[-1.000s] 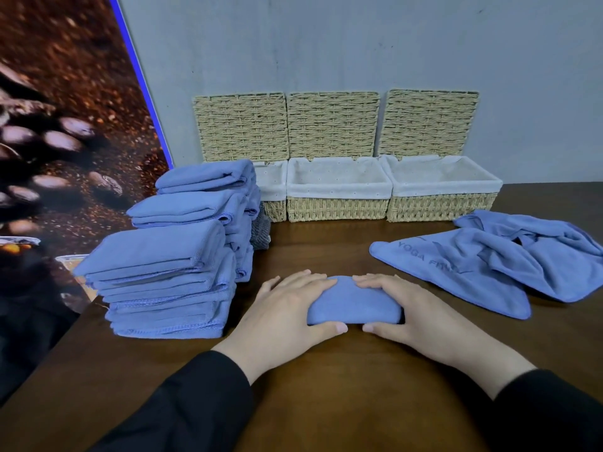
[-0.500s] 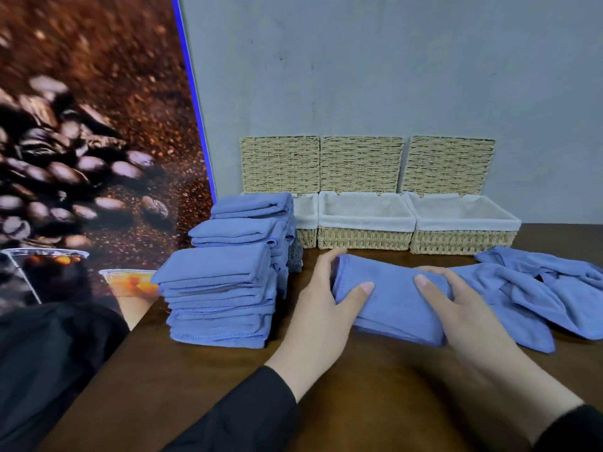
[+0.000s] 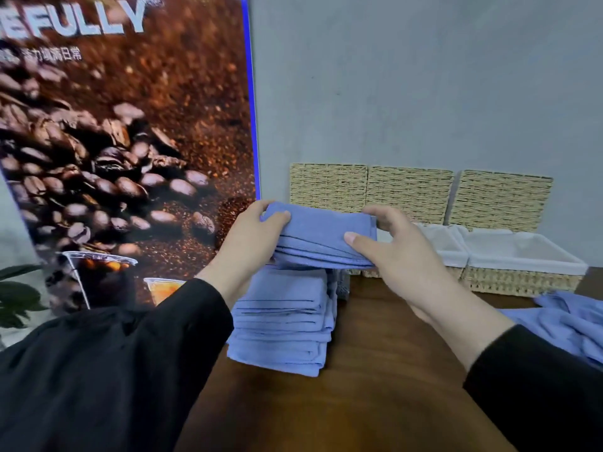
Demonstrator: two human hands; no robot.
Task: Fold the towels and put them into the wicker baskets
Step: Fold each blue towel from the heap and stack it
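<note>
Both hands hold one folded blue cloth towel (image 3: 321, 238) up in the air, over the tall pile of folded blue towels (image 3: 282, 324) on the dark brown wooden table (image 3: 375, 370). The left hand (image 3: 251, 236) grips the towel's left end, thumb on top and fingers curled under. The right hand (image 3: 391, 246) pinches the right end, thumb in front and fingers behind.

To do this step well, I think the hands should keep the towel flat and level, so the folds do not slip open. Then it should come down straight, with its edges lined up with what is under it. Both hands should let go at the same time.

Three woven straw baskets with white cloth inside sit in a row by the grey wall (image 3: 424, 93). The right basket (image 3: 522, 265) looks like it has nothing in it. The middle basket (image 3: 452, 256) is partly hidden by the right hand, and what shows looks bare. The left basket is hidden behind the towel. Three straw lids (image 3: 409, 192) lean on the wall behind them. Loose blue towels (image 3: 567, 321) lie on the table at the right, not folded yet
</note>
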